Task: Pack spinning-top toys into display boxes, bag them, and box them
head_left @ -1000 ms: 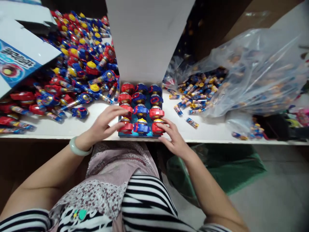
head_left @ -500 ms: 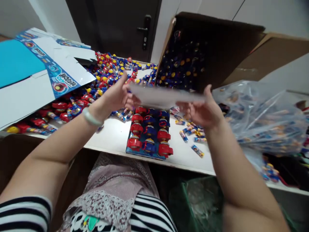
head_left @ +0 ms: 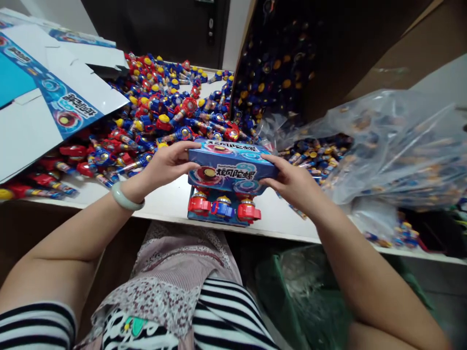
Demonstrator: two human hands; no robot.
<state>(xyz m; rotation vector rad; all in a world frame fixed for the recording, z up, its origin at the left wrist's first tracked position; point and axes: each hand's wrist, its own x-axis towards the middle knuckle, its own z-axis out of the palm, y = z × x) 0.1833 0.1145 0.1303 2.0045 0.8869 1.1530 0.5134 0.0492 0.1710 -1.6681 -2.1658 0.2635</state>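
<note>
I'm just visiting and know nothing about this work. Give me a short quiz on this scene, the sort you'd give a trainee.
1. True or false: the left hand and the right hand both hold the blue printed carton.
2. Which arm wears the pale green bangle?
3. What sits directly beneath the carton?
A) A clear plastic bag
B) Red and blue toys on a blue tray
C) A green sack

Key: 1 true; 2 left; 3 B.

Blue box (head_left: 232, 167) front reads 炫风陀螺, probably.
</note>
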